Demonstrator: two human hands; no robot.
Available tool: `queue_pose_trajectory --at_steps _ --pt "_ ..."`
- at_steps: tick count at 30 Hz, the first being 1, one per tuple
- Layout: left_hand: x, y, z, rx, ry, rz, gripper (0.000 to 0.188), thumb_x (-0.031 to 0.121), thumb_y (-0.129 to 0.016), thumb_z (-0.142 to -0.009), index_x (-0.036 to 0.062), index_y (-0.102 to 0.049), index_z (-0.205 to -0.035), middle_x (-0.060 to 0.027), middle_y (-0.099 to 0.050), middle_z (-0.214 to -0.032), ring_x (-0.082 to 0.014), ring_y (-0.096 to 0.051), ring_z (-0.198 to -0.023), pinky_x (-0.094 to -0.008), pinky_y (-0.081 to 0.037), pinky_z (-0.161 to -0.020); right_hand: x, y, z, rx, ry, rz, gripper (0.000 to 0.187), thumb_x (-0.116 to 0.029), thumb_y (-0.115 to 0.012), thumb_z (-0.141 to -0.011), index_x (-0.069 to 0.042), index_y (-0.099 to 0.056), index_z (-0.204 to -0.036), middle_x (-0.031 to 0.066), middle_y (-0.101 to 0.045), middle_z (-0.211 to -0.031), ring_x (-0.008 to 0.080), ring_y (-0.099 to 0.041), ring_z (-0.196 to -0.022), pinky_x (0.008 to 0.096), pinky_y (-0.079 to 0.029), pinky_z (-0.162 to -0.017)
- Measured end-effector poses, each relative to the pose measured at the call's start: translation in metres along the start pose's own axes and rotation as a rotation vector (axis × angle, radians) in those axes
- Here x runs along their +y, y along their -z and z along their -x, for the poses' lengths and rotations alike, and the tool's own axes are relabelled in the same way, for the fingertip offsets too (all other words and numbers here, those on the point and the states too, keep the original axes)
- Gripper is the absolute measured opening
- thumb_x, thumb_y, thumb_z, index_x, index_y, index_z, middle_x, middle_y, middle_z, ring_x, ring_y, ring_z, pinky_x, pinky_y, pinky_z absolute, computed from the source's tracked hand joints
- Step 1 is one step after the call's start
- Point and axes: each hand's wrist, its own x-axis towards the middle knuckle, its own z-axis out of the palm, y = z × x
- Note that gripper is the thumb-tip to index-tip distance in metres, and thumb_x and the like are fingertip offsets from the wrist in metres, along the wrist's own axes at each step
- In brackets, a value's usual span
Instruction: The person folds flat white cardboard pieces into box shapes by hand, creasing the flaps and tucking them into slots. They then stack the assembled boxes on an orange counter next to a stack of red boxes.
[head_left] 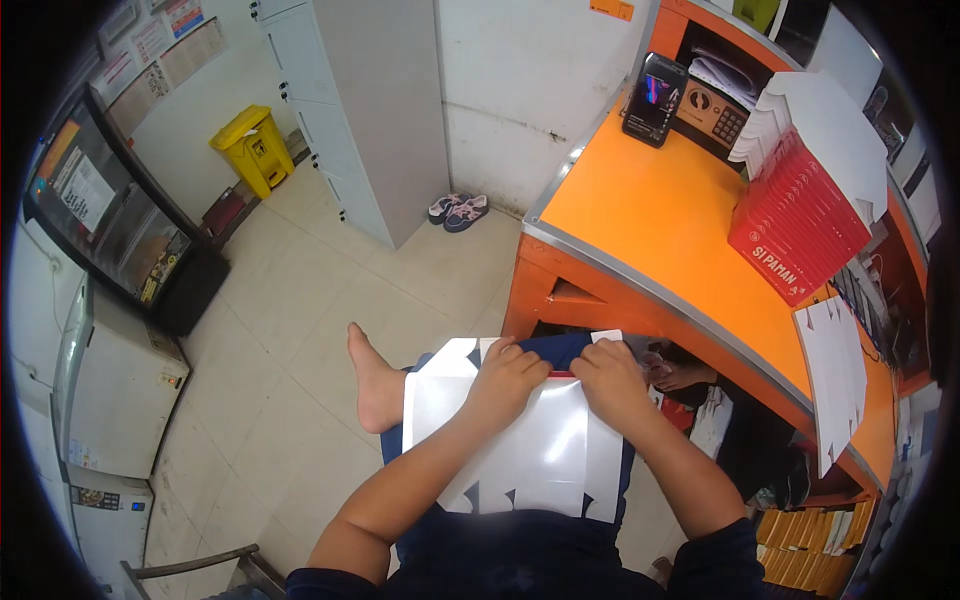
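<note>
L hand (510, 372) & R hand (606, 374), fingers curled, pinch card blank (525, 445) nr lap's (557, 350) far edge; best crease evenly (both sides tog., prob.).

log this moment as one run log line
left hand: on white cardboard sheet; right hand: on same sheet; sheet: across lap; red boxes: stacked on orange counter

We count one white cardboard blank (530, 440) at the lower centre of the frame and one loose white sheet (832, 375) at the right. At the upper right we find one tabletop (640, 190), one phone (655, 100) and one stack of red cartons (800, 220), too tightly packed to number. We see two shoes (466, 212) at upper centre and one yellow bin (255, 150) at upper left.
</note>
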Motion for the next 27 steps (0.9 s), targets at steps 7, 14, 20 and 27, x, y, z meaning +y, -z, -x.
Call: queue_pose_trajectory --at_steps 7,14,20,27 --pt "0.007 0.008 0.013 0.088 0.03 -0.076 0.019 0.007 -0.067 -0.083 0.0107 -0.074 -0.1 0.0005 -0.064 -0.085 -0.0186 -0.06 -0.087 -0.0476 -0.045 -0.105 -0.023 0.005 -0.012 -0.008 0.02 0.035 0.009 -0.013 -0.064 -0.08 -0.008 -0.068 -0.086 0.0071 -0.058 -0.085 0.0263 -0.06 -0.091 0.0397 -0.046 -0.084" --pt "0.007 -0.009 0.023 0.141 0.037 -0.082 0.021 0.008 -0.069 -0.082 0.0095 -0.074 -0.103 0.0009 -0.067 -0.091 -0.0183 -0.061 -0.089 -0.0468 -0.045 -0.105 -0.019 -0.004 -0.014 -0.125 0.079 0.073 0.009 -0.013 -0.064 -0.081 -0.008 -0.067 -0.088 0.0073 -0.058 -0.087 0.0256 -0.06 -0.092 0.0375 -0.049 -0.082" --pt "0.016 -0.016 0.036 0.152 0.054 -0.083 0.028 0.01 -0.066 -0.084 0.0046 -0.073 -0.111 -0.004 -0.07 -0.107 -0.0204 -0.06 -0.099 -0.0519 -0.041 -0.112 -0.023 -0.006 -0.006 -0.106 0.182 0.117 0.01 -0.014 -0.064 -0.079 -0.007 -0.064 -0.086 0.0068 -0.057 -0.088 0.0248 -0.058 -0.092 0.0366 -0.049 -0.084" --pt "0.034 -0.013 0.053 0.061 0.122 -0.089 0.044 0.008 -0.064 -0.089 0.0009 -0.065 -0.132 -0.0107 -0.067 -0.13 -0.0263 -0.061 -0.115 -0.0579 -0.036 -0.118 -0.024 -0.007 0.01 -0.136 0.241 0.155 0.012 -0.014 -0.065 -0.077 -0.006 -0.062 -0.086 0.0083 -0.059 -0.092 0.0252 -0.059 -0.092 0.0369 -0.05 -0.084"
